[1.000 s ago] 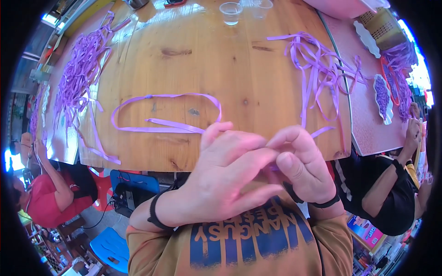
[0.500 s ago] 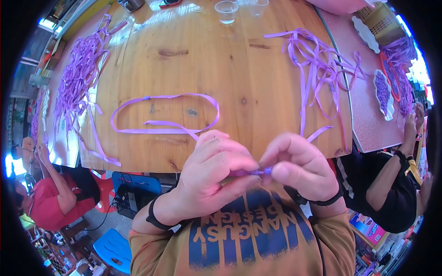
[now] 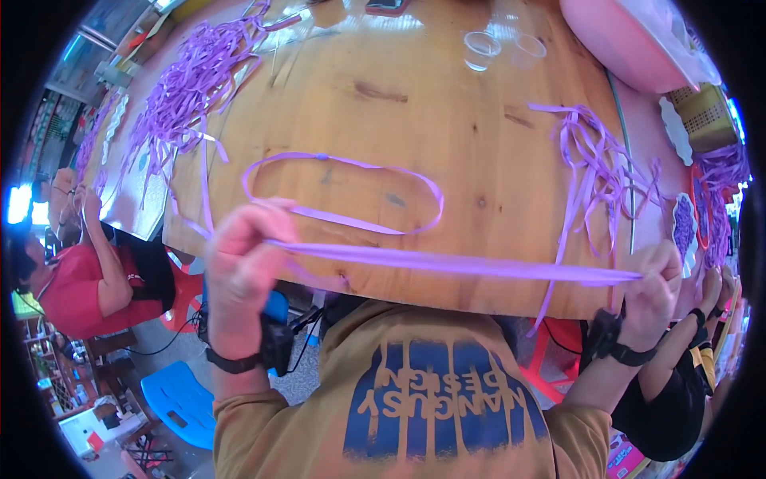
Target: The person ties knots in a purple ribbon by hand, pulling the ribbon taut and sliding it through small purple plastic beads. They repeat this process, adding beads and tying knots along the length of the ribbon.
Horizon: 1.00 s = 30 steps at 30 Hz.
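Note:
A purple ribbon (image 3: 455, 262) is stretched nearly straight across in front of me, along the table's near edge. My left hand (image 3: 251, 243) pinches one end of it, fingers closed. At the other end my right hand (image 3: 658, 275) has its fingertips closed on the ribbon. A short purple tail hangs below the left part. Just beyond the stretched ribbon, an oval loop of purple ribbon (image 3: 437, 195) lies on the wooden table (image 3: 431, 120), with a small darker bead or fastener on its far side.
Piles of purple ribbons lie at the far left (image 3: 203, 68) and right (image 3: 590, 160). Plastic cups (image 3: 482, 52) stand at the back, near a pink basin (image 3: 630, 40). People sit on both sides, one in a red shirt (image 3: 88, 279), one in black (image 3: 662, 415).
My hands were together at a small purple piece and have moved wide apart, pulling the ribbon taut between them. The view has shifted, so the table things appear further right.

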### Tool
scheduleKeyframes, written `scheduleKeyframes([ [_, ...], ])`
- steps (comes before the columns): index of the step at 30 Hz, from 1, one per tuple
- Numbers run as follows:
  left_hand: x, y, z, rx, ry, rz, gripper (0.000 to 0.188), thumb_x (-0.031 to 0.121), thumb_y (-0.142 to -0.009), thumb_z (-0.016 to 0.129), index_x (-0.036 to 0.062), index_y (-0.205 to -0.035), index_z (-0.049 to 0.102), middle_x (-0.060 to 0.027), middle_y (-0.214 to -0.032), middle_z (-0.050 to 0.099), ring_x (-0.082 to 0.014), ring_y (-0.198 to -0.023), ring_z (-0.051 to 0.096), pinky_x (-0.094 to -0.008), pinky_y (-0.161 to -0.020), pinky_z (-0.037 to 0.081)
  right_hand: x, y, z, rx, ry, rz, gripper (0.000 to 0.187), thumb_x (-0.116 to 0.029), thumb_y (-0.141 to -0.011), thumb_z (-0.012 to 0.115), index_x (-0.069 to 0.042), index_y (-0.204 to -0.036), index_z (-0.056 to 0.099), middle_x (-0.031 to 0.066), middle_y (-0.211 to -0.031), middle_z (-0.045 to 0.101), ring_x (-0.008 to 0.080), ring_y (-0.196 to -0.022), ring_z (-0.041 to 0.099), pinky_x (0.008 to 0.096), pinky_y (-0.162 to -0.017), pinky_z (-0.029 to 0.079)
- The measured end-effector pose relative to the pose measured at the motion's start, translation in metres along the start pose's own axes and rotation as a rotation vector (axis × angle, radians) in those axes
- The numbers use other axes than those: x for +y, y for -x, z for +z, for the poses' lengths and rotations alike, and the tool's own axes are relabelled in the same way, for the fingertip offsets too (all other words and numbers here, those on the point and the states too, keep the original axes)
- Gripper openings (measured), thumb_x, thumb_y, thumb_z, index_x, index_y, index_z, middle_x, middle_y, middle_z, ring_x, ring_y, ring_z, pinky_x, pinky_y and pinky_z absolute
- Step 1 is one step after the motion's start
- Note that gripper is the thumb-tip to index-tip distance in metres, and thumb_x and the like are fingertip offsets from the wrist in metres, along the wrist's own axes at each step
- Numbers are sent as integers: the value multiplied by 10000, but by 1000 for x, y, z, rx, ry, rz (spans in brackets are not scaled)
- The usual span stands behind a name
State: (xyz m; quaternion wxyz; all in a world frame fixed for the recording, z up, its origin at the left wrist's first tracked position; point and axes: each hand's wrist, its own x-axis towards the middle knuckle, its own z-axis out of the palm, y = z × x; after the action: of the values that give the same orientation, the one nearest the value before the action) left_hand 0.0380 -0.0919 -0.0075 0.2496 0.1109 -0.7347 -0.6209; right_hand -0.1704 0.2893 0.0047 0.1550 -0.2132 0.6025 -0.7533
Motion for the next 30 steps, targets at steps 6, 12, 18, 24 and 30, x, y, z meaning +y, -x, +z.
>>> scheduleKeyframes([
  [6, -23, 22, -119, 355, 57, 21, 76, 107, -827, 528, 47, -784, 512, -19, -703, 484, -114, -686, 489, -390, -959, 348, -1, -6, -101, 82, -208, -71, 241, -111, -847, 575, -89, -769, 348, -18, -645, 322, 69, -536, 299, 211, -488, 274],
  [12, -35, 39, -121, 528, 387, 44, 98, 134, -867, 526, 36, -861, 533, -35, -793, 529, -132, -774, 539, -407, -993, 346, 4, 3, -82, 145, -422, -72, 85, -43, -875, 512, -34, -896, 430, 2, -708, 349, 69, -575, 338, 208, -537, 310],
  [18, -44, 41, -117, 450, 939, 79, 150, 90, -884, 505, 5, -1003, 539, -82, -968, 608, -176, -910, 592, -395, -974, 380, 2, 15, -64, 66, -710, -167, 127, -26, -879, 498, 9, -989, 446, 34, -765, 358, 104, -622, 381, 242, -592, 357],
  [24, -38, 33, -108, 392, 1294, 66, 149, 75, -905, 461, -23, -998, 527, -95, -913, 618, -193, -917, 593, -382, -961, 392, -3, 22, -36, 350, -493, -225, 106, -1, -878, 477, 34, -977, 462, 82, -850, 462, 158, -891, 498, 268, -774, 433],
  [30, -33, 29, -87, 521, 1345, 25, 140, 38, -923, 373, -41, -971, 478, -111, -909, 574, -200, -872, 576, -363, -875, 426, 11, 14, -35, 251, -972, -161, 172, -95, -936, 413, 17, -1058, 461, 59, -810, 475, 181, -843, 492, 273, -759, 428],
])
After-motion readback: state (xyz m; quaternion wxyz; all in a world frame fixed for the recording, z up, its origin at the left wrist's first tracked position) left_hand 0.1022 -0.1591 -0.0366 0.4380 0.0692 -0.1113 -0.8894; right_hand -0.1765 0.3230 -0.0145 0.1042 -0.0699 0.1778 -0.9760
